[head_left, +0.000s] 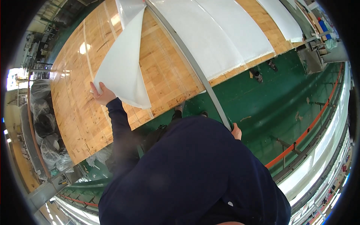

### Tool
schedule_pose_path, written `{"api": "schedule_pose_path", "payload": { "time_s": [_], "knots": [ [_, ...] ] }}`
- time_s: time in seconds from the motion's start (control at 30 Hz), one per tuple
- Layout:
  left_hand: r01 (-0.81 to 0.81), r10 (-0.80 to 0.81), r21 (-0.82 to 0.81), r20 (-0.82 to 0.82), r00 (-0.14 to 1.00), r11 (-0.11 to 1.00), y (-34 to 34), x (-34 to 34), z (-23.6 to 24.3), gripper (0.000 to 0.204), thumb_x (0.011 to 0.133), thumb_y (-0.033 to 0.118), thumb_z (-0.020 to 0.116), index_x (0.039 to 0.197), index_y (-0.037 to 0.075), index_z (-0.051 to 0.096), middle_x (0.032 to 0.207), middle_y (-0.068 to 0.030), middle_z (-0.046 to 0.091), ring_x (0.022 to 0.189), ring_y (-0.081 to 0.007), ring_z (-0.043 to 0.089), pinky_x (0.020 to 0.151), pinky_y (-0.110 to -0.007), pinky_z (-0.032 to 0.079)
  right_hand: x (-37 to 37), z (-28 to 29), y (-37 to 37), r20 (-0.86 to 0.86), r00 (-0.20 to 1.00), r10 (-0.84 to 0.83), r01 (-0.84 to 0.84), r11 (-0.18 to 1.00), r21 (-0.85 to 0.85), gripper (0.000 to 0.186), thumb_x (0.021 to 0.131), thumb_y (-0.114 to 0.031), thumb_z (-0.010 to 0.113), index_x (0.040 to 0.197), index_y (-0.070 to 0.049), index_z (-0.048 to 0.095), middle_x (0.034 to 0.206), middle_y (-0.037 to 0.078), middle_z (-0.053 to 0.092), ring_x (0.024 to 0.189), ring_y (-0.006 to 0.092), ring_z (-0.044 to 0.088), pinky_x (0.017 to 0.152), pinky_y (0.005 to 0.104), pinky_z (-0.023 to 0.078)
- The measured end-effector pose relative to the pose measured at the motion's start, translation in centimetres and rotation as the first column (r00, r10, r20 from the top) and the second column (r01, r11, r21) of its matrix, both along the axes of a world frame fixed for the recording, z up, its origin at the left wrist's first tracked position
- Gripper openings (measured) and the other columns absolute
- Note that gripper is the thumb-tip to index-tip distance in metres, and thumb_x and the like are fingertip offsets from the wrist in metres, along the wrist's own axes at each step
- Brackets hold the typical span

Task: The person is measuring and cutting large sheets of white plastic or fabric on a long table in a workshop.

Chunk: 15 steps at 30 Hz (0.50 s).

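Observation:
My left hand (103, 94) pinches the near left corner of a thin white sheet (122, 67). That sheet is lifted and folded over above a wooden tabletop (165, 80), its far end narrowing toward the top of the view. A long, straight grey metal bar (193, 63) runs from the table's far side across its near edge toward me. At the bar's near end my right hand (236, 132) has its fingers closed round it, partly hidden by my body. Something small and dark green (230, 122) shows beside those fingers; its kind is unclear.
Wide white sheets (221, 37) lie flat right of the bar, and another sheet (281, 20) at the far right. Bundles in clear plastic (47, 131) stand beyond the table's left end. An orange rail (296, 144) crosses behind, over the green floor (258, 108).

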<state>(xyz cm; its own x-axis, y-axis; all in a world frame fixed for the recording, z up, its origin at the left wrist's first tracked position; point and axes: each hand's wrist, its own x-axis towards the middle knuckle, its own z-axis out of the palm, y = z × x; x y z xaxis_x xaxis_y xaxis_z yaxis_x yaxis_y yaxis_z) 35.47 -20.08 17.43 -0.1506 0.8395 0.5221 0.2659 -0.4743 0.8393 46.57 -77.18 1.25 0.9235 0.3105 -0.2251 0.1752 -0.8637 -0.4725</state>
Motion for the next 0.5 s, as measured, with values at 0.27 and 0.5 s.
{"api": "schedule_pose_path", "payload": {
  "time_s": [0.27, 0.5],
  "knots": [
    [-0.018, 0.018, 0.001, -0.019, 1.000, 1.000, 0.49, -0.36, -0.01, 0.041, 0.082, 0.001, 0.058, 0.123, 0.003, 0.053, 0.104, -0.0104, 0.055, 0.089, -0.0194, 0.058, 0.076, -0.030, 0.049, 0.17, 0.52, 0.28, -0.039, 0.999, -0.023, 0.023, 1.000, 0.003, 0.048, 0.062, -0.033, 0.074, 0.096, -0.006, 0.054, 0.076, 0.020, 0.061, 0.075, 0.0401, 0.059, 0.063, 0.0453, 0.047],
    [0.059, -0.057, -0.017, 0.070, 0.996, 0.998, 0.71, -0.34, 0.11, 0.042, 0.083, 0.000, 0.057, 0.124, 0.003, 0.053, 0.104, -0.0102, 0.055, 0.088, -0.0179, 0.057, 0.076, -0.030, 0.049, 0.11, 1.03, 0.45, -0.020, 1.000, -0.017, 0.016, 1.000, -0.018, 0.049, 0.062, -0.035, 0.075, 0.095, -0.005, 0.054, 0.077, 0.020, 0.061, 0.075, 0.0397, 0.059, 0.064, 0.0460, 0.047]
  ]
}}
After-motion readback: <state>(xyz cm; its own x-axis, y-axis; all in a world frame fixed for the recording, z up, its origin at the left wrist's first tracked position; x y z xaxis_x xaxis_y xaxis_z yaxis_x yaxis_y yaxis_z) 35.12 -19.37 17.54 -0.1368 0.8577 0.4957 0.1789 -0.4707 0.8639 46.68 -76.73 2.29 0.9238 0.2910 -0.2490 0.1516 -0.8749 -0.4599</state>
